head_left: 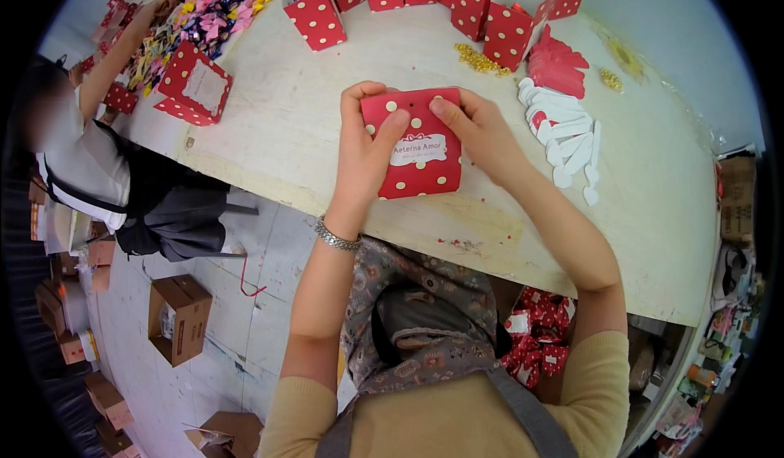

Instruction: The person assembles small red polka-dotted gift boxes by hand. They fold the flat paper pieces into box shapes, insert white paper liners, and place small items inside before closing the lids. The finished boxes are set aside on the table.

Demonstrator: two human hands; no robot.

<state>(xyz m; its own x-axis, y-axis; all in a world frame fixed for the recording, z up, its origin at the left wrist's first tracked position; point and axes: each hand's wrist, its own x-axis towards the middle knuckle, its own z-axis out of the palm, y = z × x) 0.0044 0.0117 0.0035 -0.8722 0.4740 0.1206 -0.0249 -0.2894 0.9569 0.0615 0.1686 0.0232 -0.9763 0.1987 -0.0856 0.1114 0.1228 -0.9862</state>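
Between my two hands is a red gift box (419, 182) with cream dots and a white printed label, held upright above the table's near edge. My left hand (365, 135) grips its left side, the thumb lying on the front near the top. On the right side my right hand (480, 127) grips it the same way, thumb near the top edge. A small dark hole shows between the two thumbs. Both sets of fingers curl behind the box, where they are mostly hidden.
Red dotted boxes (317, 21) stand along the table's far side. Gold fasteners (483, 59), red cut-outs (557, 64) and white tags (563, 123) lie at the right. A co-worker (86, 160) reaches toward piled wrapped sweets (216, 13) at the left. A cardboard box (192, 327) sits on the floor.
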